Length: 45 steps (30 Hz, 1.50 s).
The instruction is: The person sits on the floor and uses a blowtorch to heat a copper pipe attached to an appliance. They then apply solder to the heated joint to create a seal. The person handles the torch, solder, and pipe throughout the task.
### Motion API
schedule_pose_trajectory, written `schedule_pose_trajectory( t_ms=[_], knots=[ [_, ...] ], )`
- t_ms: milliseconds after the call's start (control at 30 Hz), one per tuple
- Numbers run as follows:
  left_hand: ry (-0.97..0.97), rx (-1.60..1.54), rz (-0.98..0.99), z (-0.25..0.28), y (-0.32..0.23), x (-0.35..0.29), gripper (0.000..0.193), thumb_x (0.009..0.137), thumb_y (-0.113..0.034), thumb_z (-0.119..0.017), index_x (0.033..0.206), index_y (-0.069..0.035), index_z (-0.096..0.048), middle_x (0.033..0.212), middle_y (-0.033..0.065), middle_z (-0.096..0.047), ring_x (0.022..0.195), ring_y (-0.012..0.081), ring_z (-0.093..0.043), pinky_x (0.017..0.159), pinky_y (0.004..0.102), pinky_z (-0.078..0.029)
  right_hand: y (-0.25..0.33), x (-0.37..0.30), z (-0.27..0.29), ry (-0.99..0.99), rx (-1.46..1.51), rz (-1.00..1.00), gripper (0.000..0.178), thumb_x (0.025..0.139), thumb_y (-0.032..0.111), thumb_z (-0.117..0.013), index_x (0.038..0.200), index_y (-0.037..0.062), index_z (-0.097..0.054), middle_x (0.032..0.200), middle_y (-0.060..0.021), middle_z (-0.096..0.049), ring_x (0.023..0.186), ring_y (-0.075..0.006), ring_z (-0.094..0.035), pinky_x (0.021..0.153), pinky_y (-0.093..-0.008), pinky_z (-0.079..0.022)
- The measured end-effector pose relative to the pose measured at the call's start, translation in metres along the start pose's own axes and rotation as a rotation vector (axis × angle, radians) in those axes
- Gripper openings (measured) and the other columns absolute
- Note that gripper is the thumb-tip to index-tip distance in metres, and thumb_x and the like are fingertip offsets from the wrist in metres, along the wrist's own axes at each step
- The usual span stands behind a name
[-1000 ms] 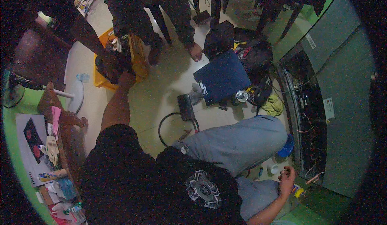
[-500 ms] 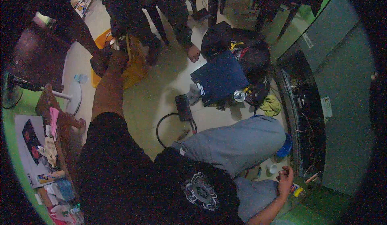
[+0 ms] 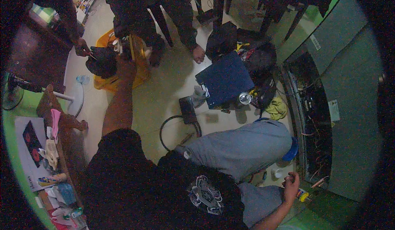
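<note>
- The left hand (image 3: 126,66) reaches into the yellow crate (image 3: 142,71), beside a dark bag (image 3: 102,63) at its left; whether its fingers grip anything I cannot tell.
- The right hand (image 3: 292,183), well to the crate's right and nearer the wearer, hangs loosely curled, apparently holding nothing.
- A co-worker's hand (image 3: 82,49) is just left of the crate.
- Sorting seems unfinished: white items (image 3: 117,46) remain inside the crate.
- Far right of the crate, the grey cabinet (image 3: 354,106) stands uncovered, wires (image 3: 317,131) exposed.

Room over floor (image 3: 164,84) betw. yellow crate (image 3: 142,71) & blue case (image 3: 226,79) — dark bundle (image 3: 102,63) + co-worker's hand (image 3: 81,48) crowd crate's L side.
</note>
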State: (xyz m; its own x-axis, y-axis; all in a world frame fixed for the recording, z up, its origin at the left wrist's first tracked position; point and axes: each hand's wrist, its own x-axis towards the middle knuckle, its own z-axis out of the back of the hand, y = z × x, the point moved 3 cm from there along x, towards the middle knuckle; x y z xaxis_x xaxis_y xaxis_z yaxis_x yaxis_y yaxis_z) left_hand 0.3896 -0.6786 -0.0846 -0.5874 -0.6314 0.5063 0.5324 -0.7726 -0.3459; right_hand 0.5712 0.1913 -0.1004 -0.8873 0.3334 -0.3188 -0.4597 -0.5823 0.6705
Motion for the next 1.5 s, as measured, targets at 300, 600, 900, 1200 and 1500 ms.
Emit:
schedule_pose_trajectory(
  t_ms=[300, 600, 900, 1200, 1500],
  knots=[
    [-0.731, 0.117, 0.230, 0.044, 0.135, 0.057, 0.050, 0.083, -0.037, -0.066, 0.110, 0.005, -0.057, 0.114, 0.0232, -0.061, 0.099, 0.0378, -0.061, 0.085, 0.0462, -0.048, -0.014, 0.008, -0.004, -0.031, -0.136, 0.095, 0.025, 0.087, 0.001, -0.060, 0.113, 0.0039, -0.056, 0.098, -0.0068, -0.059, 0.075, -0.0146, -0.057, 0.063, -0.0296, -0.050],
    [-0.497, -0.094, 0.646, 0.090, 0.111, 0.108, 0.042, 0.085, -0.035, -0.063, 0.103, 0.004, -0.062, 0.099, 0.0192, -0.067, 0.086, 0.0339, -0.065, 0.079, 0.0422, -0.051, -0.011, 0.015, -0.006, 0.001, -0.073, 0.068, 0.027, 0.091, 0.003, -0.056, 0.118, 0.0035, -0.054, 0.106, -0.0073, -0.060, 0.081, -0.0153, -0.059, 0.064, -0.0293, -0.051],
    [-0.332, -0.047, 0.700, 0.094, 0.110, 0.125, 0.029, 0.088, -0.028, -0.063, 0.103, -0.003, -0.066, 0.094, 0.0108, -0.067, 0.080, 0.0235, -0.063, 0.071, 0.0371, -0.051, -0.009, 0.015, -0.001, 0.033, 0.030, 0.097, 0.027, 0.092, 0.006, -0.056, 0.119, 0.0040, -0.054, 0.108, -0.0069, -0.059, 0.082, -0.0151, -0.057, 0.069, -0.0302, -0.050],
    [-0.959, -0.094, 0.380, 0.130, 0.092, 0.108, 0.022, 0.091, -0.024, -0.063, 0.103, -0.006, -0.068, 0.090, 0.0053, -0.068, 0.075, 0.0162, -0.062, 0.065, 0.0333, -0.050, -0.004, 0.016, -0.005, 0.099, 0.083, 0.024, 0.028, 0.091, 0.006, -0.057, 0.118, 0.0051, -0.054, 0.109, -0.0051, -0.058, 0.087, -0.0154, -0.056, 0.070, -0.0298, -0.050],
    [-0.757, -0.146, 0.526, 0.161, 0.122, 0.151, 0.026, 0.093, -0.027, -0.059, 0.103, -0.005, -0.068, 0.087, 0.0056, -0.067, 0.072, 0.0155, -0.060, 0.063, 0.0319, -0.049, -0.013, 0.023, -0.007, 0.000, -0.109, 0.212, 0.027, 0.090, 0.004, -0.059, 0.116, 0.0054, -0.055, 0.108, -0.0044, -0.058, 0.088, -0.0155, -0.055, 0.071, -0.0290, -0.048]
  ],
)
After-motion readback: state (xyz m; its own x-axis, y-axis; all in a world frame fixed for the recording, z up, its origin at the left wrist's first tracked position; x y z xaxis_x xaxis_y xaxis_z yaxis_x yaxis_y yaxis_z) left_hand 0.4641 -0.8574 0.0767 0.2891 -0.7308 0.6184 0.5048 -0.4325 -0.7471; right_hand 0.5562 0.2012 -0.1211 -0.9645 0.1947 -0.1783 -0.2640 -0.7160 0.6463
